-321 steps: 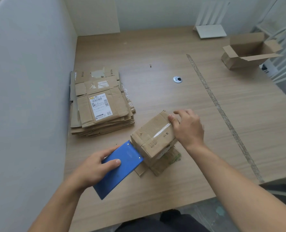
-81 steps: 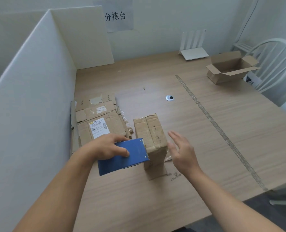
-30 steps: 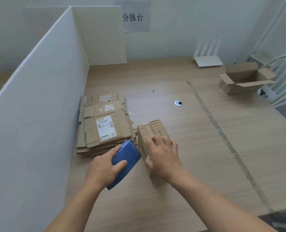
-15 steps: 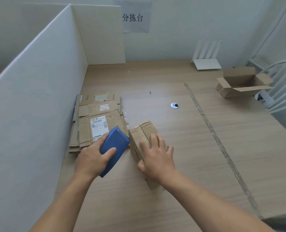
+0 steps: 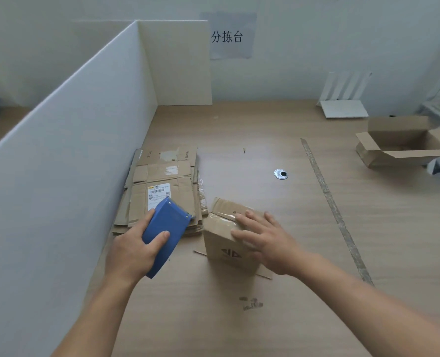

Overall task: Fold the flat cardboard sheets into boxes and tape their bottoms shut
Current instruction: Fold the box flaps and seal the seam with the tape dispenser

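Pale wood-grain counter [image 5: 239, 331]. Along the left edge, upright, a white divider [image 5: 72, 150], with a stack of flat cardboard sheets [image 5: 162, 173] lying just beside it, shipping label [image 5: 159, 193] on the top sheet. Just right of the stack, near the front, a small folded box [image 5: 224, 251] standing upright. Farther back, a small metal ring [image 5: 281, 174]; right of that, a strip of tape [image 5: 327, 191] running front to back. Far right, an open box [image 5: 399, 148], flaps out. At the back edge, a white ribbed stand [image 5: 343, 108].

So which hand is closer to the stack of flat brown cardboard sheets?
Left. The left hand is just short of the stack; the right hand rests on the folded cardboard box beside it.
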The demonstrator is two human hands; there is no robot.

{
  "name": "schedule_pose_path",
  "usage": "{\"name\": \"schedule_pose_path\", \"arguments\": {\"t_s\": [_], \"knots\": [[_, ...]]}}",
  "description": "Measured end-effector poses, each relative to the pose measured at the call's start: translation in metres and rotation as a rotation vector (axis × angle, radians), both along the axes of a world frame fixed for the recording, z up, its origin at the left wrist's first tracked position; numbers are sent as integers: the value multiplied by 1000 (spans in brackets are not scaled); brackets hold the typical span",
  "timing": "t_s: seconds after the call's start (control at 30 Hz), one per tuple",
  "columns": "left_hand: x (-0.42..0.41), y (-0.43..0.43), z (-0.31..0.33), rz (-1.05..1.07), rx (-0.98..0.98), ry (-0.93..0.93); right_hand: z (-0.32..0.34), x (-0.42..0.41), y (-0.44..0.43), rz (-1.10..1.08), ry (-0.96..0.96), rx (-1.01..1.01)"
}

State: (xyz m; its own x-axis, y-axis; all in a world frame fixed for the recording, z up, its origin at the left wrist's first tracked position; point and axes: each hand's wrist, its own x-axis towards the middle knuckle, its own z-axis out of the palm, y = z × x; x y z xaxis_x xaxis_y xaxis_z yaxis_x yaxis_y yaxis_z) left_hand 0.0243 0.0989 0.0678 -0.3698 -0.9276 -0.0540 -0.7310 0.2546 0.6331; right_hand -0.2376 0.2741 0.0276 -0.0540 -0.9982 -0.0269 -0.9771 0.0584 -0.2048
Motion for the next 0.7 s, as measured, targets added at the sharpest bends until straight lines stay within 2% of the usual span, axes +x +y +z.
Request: {"name": "schedule_pose_path", "arguments": {"t_s": [0.13,0.23,0.37,0.5,0.7], "knots": [[-4,10,4,48,-23,27,7,-21,3,27,52,34],[-11,20,8,65,-36,47,23,-23,3,-27,7,100],[-19,37,12,17,-44,16,44,2,-4,-181,52,-11],[-19,44,13,4,-78,-53,27,37,-27,-312,61,-31],[-14,54,6,-7,-38,23,23,44,-39,-266,89,-70]]}}
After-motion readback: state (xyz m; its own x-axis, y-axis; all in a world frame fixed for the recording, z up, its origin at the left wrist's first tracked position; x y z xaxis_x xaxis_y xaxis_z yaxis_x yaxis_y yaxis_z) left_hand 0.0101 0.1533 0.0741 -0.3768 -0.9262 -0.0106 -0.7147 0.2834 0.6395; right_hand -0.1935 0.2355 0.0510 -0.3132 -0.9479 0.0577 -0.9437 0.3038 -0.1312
